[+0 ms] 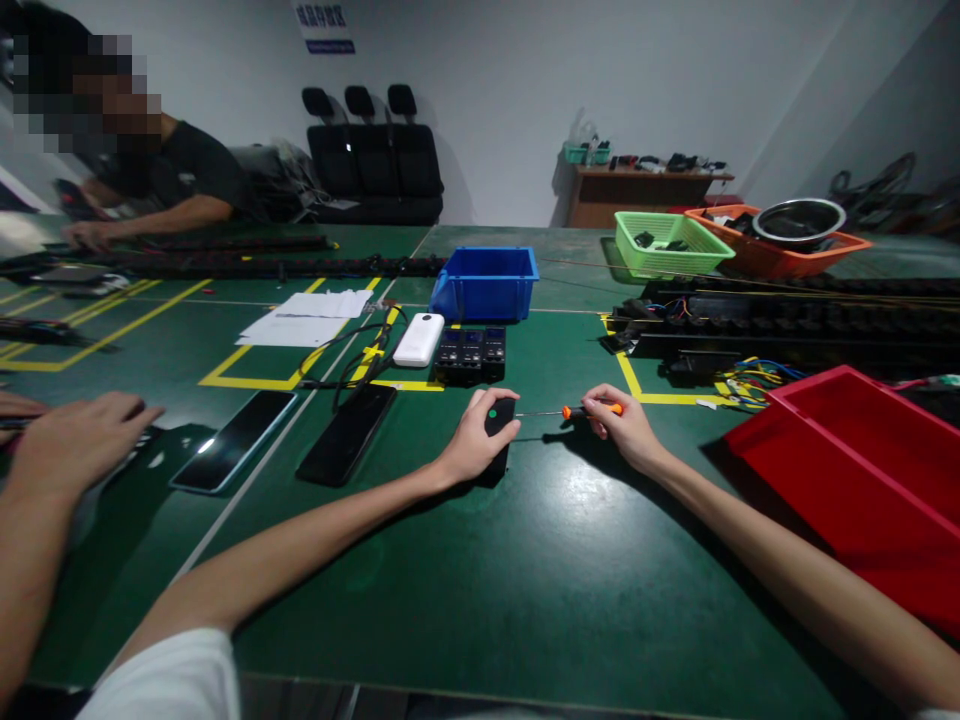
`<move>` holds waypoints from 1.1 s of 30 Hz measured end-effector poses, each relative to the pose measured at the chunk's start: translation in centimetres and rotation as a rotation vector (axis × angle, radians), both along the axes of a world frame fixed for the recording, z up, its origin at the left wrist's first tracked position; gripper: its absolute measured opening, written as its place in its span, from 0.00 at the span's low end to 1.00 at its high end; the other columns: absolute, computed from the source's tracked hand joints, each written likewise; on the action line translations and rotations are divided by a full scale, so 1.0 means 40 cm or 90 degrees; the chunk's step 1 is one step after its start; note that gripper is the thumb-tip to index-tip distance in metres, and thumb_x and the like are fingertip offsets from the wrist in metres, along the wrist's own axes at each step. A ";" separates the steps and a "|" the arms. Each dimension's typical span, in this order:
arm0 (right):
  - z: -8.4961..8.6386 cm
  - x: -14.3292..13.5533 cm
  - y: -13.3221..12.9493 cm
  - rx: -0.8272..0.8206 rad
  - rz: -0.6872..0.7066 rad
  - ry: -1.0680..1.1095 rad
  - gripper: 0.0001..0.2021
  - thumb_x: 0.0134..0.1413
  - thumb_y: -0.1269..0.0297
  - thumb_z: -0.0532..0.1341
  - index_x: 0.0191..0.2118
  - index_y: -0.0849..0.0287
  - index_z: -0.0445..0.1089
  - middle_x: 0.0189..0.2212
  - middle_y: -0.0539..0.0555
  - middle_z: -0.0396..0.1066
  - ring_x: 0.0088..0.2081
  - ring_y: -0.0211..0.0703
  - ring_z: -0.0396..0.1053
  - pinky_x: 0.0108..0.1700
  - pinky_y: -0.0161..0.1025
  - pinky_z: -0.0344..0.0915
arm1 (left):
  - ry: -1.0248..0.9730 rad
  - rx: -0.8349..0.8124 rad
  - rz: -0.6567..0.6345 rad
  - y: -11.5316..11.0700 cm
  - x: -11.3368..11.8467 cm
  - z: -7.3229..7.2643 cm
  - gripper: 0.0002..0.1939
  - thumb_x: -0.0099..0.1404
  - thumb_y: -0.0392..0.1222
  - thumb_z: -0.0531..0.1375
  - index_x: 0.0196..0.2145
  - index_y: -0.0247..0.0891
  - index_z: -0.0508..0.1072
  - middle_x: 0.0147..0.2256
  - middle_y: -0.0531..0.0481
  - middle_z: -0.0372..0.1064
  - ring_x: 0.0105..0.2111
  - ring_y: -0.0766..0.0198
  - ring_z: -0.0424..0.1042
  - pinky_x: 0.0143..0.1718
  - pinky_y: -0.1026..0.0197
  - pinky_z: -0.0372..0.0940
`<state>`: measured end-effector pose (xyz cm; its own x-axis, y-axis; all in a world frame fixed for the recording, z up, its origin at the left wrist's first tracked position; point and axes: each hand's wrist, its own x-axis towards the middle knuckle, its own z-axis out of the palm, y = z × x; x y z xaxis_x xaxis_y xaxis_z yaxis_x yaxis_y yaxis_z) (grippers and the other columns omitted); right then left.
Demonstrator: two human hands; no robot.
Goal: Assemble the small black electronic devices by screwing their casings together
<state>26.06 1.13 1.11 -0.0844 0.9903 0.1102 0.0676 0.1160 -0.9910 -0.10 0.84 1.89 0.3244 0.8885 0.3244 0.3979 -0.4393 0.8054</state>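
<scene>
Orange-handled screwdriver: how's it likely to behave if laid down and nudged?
The screwdriver, now in the right hand, would probably roll: its handle looks rounded and the green table smooth. It should stay stiff, given the thin, straight shaft. It's likely handle-heavy, since that end is thicker.

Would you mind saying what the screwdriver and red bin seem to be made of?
The screwdriver has a silvery, apparently metal shaft and an orange-and-black handle, likely plastic. The red bin looks like smooth plastic, given its even colour.
</scene>
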 end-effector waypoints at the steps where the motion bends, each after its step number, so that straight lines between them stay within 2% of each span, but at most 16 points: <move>1: -0.002 0.001 -0.001 0.013 -0.002 0.001 0.14 0.53 0.53 0.65 0.35 0.58 0.67 0.17 0.43 0.60 0.19 0.32 0.56 0.22 0.31 0.51 | -0.004 0.000 0.000 0.001 0.000 -0.002 0.15 0.64 0.41 0.58 0.49 0.42 0.67 0.45 0.49 0.63 0.48 0.60 0.65 0.54 0.56 0.59; 5: -0.009 0.004 -0.003 0.048 -0.016 -0.014 0.13 0.52 0.55 0.66 0.36 0.58 0.68 0.20 0.44 0.63 0.21 0.33 0.59 0.24 0.32 0.55 | -0.019 -0.008 0.000 0.007 0.000 -0.011 0.16 0.64 0.41 0.58 0.49 0.42 0.68 0.46 0.49 0.63 0.48 0.60 0.65 0.54 0.56 0.59; 14: -0.020 0.005 0.003 0.125 -0.006 -0.062 0.09 0.53 0.57 0.66 0.36 0.57 0.74 0.32 0.51 0.69 0.29 0.37 0.65 0.28 0.34 0.64 | -0.051 -0.048 0.001 0.011 -0.001 -0.010 0.16 0.64 0.41 0.56 0.50 0.42 0.68 0.48 0.48 0.64 0.50 0.58 0.64 0.56 0.54 0.57; 20: -0.028 0.011 0.010 0.169 -0.019 -0.071 0.07 0.52 0.59 0.67 0.32 0.57 0.74 0.36 0.53 0.68 0.37 0.42 0.68 0.33 0.36 0.67 | -0.131 -0.099 -0.041 0.017 -0.009 -0.013 0.24 0.61 0.37 0.55 0.55 0.41 0.60 0.50 0.46 0.63 0.52 0.57 0.64 0.58 0.52 0.57; 22: -0.028 0.010 0.010 0.147 -0.026 -0.055 0.08 0.51 0.59 0.67 0.32 0.58 0.74 0.36 0.53 0.68 0.35 0.40 0.68 0.31 0.36 0.66 | -0.140 -0.086 -0.070 0.022 -0.011 -0.016 0.23 0.59 0.36 0.56 0.54 0.40 0.61 0.50 0.46 0.62 0.53 0.56 0.63 0.60 0.50 0.55; 26: -0.025 0.008 0.008 0.094 -0.053 -0.030 0.11 0.49 0.56 0.68 0.34 0.58 0.72 0.32 0.51 0.70 0.27 0.36 0.65 0.28 0.35 0.63 | -0.103 -0.061 -0.119 0.026 -0.017 -0.016 0.18 0.57 0.34 0.54 0.45 0.39 0.70 0.53 0.43 0.60 0.59 0.51 0.57 0.63 0.45 0.50; 29: -0.023 0.007 0.007 0.079 -0.066 -0.025 0.12 0.49 0.56 0.68 0.36 0.57 0.72 0.28 0.49 0.68 0.25 0.35 0.64 0.29 0.35 0.61 | -0.093 -0.092 -0.127 0.023 -0.020 -0.009 0.22 0.54 0.34 0.51 0.45 0.39 0.73 0.57 0.42 0.57 0.62 0.48 0.54 0.61 0.41 0.54; 33: -0.022 0.007 0.008 0.080 -0.082 -0.007 0.12 0.49 0.55 0.68 0.35 0.57 0.71 0.27 0.48 0.67 0.25 0.35 0.63 0.30 0.35 0.61 | -0.128 -0.107 -0.155 0.020 -0.020 0.001 0.28 0.49 0.35 0.48 0.47 0.39 0.74 0.59 0.43 0.58 0.62 0.47 0.54 0.59 0.41 0.58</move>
<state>26.33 1.47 0.25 0.0409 0.9714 0.2338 0.1013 0.2288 -0.9682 -0.90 1.62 1.94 0.4783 0.8391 0.2592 0.1236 -0.3565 0.9261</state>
